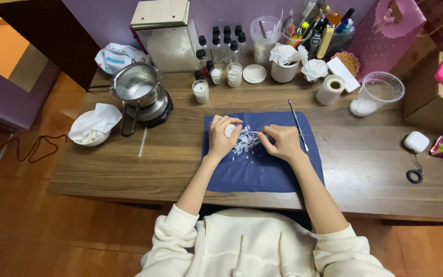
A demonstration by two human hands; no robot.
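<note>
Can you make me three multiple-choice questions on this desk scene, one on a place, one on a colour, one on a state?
1. Where do the white shavings lie?
A. on the cloth between the hands
B. in the metal pot
C. on the floor

2. What colour is the cloth?
A. red
B. dark blue
C. yellow

3. What is the left hand doing?
A. lying flat and empty
B. gripping a small white piece
C. lifting the paper roll

Answers: 1 A, the shavings sit on the cloth; 2 B, it is dark blue; 3 B, fingers curl round the white piece.
</note>
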